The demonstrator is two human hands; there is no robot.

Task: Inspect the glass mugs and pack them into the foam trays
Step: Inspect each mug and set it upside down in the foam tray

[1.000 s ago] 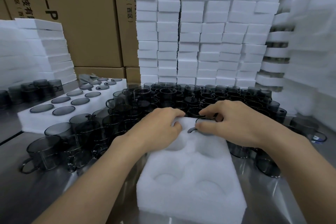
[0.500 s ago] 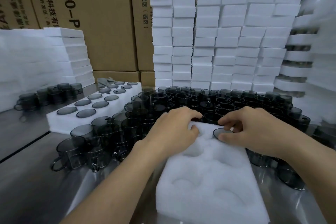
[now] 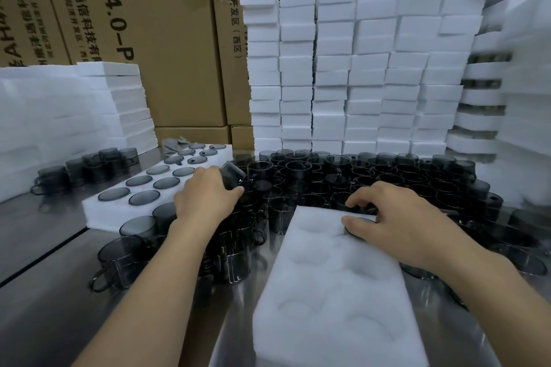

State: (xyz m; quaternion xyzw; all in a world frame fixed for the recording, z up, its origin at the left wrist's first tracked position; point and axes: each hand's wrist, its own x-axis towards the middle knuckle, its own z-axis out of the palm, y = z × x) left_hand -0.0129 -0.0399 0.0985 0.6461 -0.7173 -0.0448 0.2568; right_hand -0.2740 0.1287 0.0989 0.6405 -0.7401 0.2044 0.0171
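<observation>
A white foam tray (image 3: pixel 334 292) with round pockets lies in front of me on the steel table. My right hand (image 3: pixel 393 217) curls over a smoky glass mug (image 3: pixel 359 225) sunk in the tray's far right pocket, thumb and fingers on its rim. My left hand (image 3: pixel 205 197) has reached to the left and grips a tilted smoky mug (image 3: pixel 234 173) from the crowd of mugs (image 3: pixel 357 176) behind the tray. The tray's other pockets show only foam.
A filled foam tray (image 3: pixel 95 208) with mug bottoms showing lies at left. More mugs (image 3: pixel 128 250) stand beside my left arm and at far left (image 3: pixel 89 164). Tall stacks of foam trays (image 3: pixel 343 68) and cardboard boxes (image 3: pixel 167 39) wall off the back.
My left hand left the tray's far left pocket and moved left to grip a tilted mug in the pile. My right hand stays on the mug in the tray. The view shifted.
</observation>
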